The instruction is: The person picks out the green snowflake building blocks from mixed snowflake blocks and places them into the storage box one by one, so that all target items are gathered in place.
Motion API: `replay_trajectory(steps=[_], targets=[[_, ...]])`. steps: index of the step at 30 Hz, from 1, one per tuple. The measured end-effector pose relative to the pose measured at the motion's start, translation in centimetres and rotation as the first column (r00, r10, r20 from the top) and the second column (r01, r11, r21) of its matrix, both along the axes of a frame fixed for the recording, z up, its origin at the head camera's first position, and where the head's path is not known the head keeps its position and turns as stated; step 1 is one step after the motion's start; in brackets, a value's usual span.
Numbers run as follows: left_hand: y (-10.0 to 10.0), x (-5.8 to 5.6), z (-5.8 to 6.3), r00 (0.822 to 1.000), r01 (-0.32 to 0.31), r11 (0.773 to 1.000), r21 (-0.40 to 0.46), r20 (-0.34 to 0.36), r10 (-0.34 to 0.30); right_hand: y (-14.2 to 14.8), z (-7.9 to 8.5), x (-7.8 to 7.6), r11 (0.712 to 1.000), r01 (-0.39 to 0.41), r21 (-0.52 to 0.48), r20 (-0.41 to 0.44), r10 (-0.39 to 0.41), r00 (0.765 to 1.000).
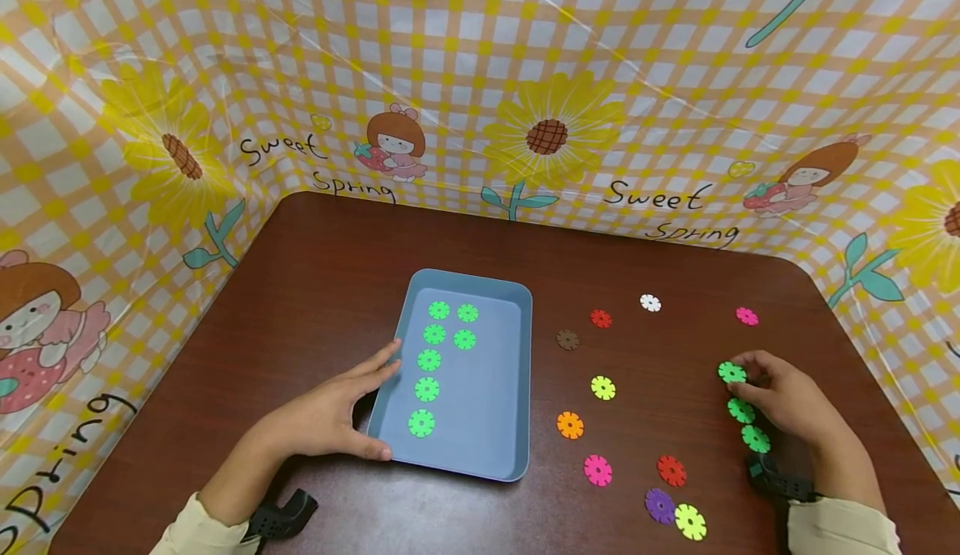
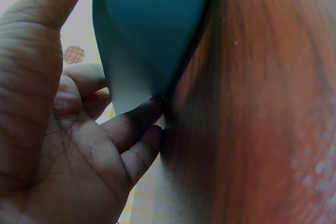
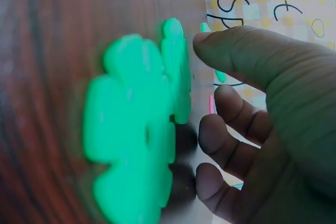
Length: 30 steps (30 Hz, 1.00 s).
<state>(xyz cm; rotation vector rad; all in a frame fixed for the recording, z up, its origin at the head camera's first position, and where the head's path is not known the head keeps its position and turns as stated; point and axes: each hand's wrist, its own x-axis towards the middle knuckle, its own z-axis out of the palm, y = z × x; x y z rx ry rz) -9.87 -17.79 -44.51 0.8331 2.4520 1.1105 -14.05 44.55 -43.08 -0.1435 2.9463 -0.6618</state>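
A blue-grey tray (image 1: 495, 388) holds several green notched plastic discs (image 1: 427, 389), one column on the left and a shorter one beside it. Fairly straight and spread, the fingers of my left hand (image 1: 322, 413) touch the tray's left side, the thumb at its near left corner. In the left wrist view, fingertips (image 2: 152, 106) meet the tray wall (image 2: 152, 24). Over on the right, my right hand (image 1: 787, 397) pinches a green notched disc (image 1: 731, 372) between thumb and fingers. Two more green discs (image 1: 755, 438) lie below it, large in the right wrist view (image 3: 126, 124).
Between tray and right hand lie loose discs: red (image 1: 601, 318), brown (image 1: 567, 339), white (image 1: 650, 302), yellow (image 1: 603, 387), orange (image 1: 570, 425) and pink (image 1: 597, 470). A purple disc (image 1: 660, 506) touches a yellow one (image 1: 691, 522) near the front. Patterned cloth (image 1: 450, 55) walls the dark table (image 1: 330, 247).
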Motion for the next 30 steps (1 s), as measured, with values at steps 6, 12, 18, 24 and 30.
replay_trajectory(steps=[6, 12, 18, 24, 30], targets=[[0.0, -0.1, 0.1, 1.0, -0.001, 1.0, 0.001, 0.002, 0.001, -0.6, 0.0, 0.1, 1.0, -0.005, 0.011, -0.068, 0.006, 0.998], [0.1, 0.0, 0.2, 1.0, -0.003, 1.0, 0.0, 0.006, 0.003, -1.9, 0.6, -0.1, 1.0, -0.026, -0.015, -0.117, 0.024, 0.993], [0.1, 0.0, 0.1, 1.0, -0.002, 1.0, 0.0, 0.002, 0.002, -3.5, 0.8, -0.4, 0.996, -0.064, -0.059, -0.133, 0.056, 0.99], [0.1, 0.0, 0.0, 1.0, 0.002, 1.0, 0.003, 0.004, -0.002, -5.0, 0.9, -0.6, 0.99, -0.112, -0.088, -0.173, 0.096, 0.98], [0.1, 0.0, 0.0, 1.0, 0.002, 1.0, 0.002, -0.001, -0.002, -6.6, 1.2, -0.8, 0.982, -0.167, -0.086, -0.205, 0.147, 0.968]])
